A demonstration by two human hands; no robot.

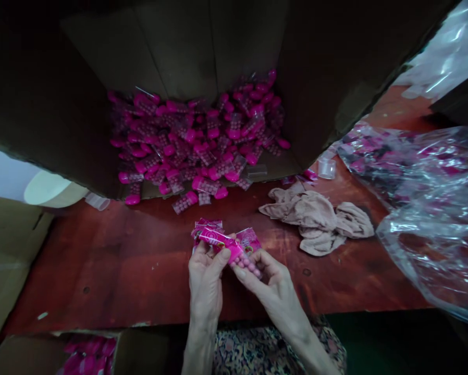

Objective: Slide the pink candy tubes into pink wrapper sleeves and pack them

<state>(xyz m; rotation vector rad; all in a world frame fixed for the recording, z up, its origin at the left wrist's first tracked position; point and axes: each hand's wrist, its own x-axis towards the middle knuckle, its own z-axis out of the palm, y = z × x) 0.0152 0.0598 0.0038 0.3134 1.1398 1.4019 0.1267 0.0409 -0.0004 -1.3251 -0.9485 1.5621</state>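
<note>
Near table edge [132, 271]: left hand [207, 273], fingers clamped on pink packets [213, 235]. Right hand [273, 278], fingers pinching bead-filled container [247, 263].

Dark garment [245, 350] — busy print, beige and dusty pink

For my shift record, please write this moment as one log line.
left hand: pink packets, ball-filled container; right hand: same container; cloth: on table
</note>
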